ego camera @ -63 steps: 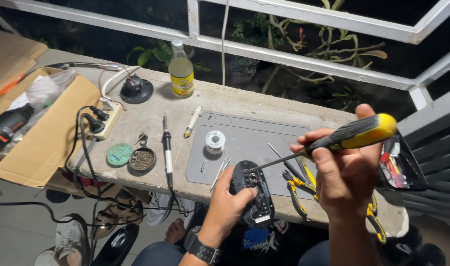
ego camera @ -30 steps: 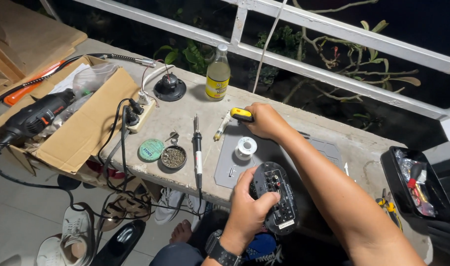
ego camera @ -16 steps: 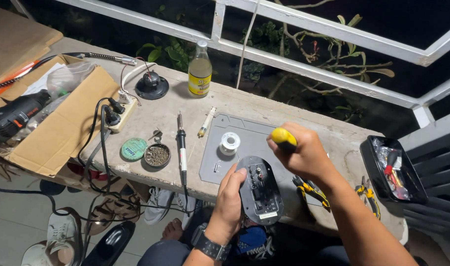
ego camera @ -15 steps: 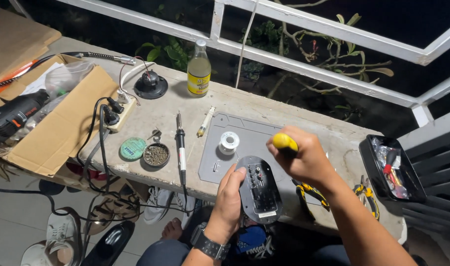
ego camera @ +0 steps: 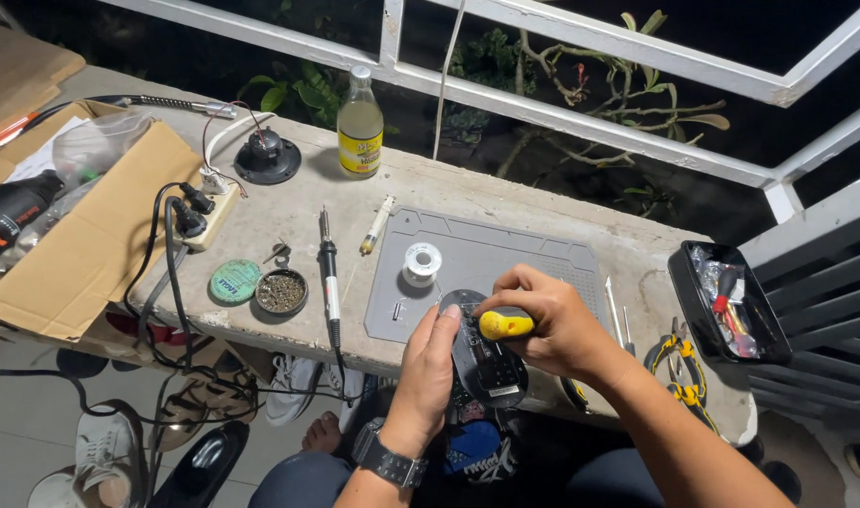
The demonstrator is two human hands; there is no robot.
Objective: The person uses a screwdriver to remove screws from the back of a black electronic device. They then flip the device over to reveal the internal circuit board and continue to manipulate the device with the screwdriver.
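My left hand [ego camera: 428, 367] grips the left side of a black game controller [ego camera: 486, 362], held at the near edge of a grey work mat [ego camera: 543, 259]. My right hand [ego camera: 552, 320] is closed around a yellow-handled screwdriver [ego camera: 505, 325], whose tip points down onto the controller's back. A spool of solder [ego camera: 422, 262] stands on the mat just above my hands. A small screw [ego camera: 397, 309] lies on the mat to the left.
A soldering iron [ego camera: 328, 273], syringe [ego camera: 375, 225], two small tins [ego camera: 281, 292], power strip [ego camera: 199, 212] and glass bottle [ego camera: 360, 122] sit on the concrete ledge. A cardboard box [ego camera: 82, 235] is at left; pliers [ego camera: 679, 362] and a black tray [ego camera: 726, 301] at right. Shoes lie on the floor below.
My right hand swung from the right to the ledge's middle, then brought the screwdriver down onto the controller. My left hand has kept hold of the controller throughout.
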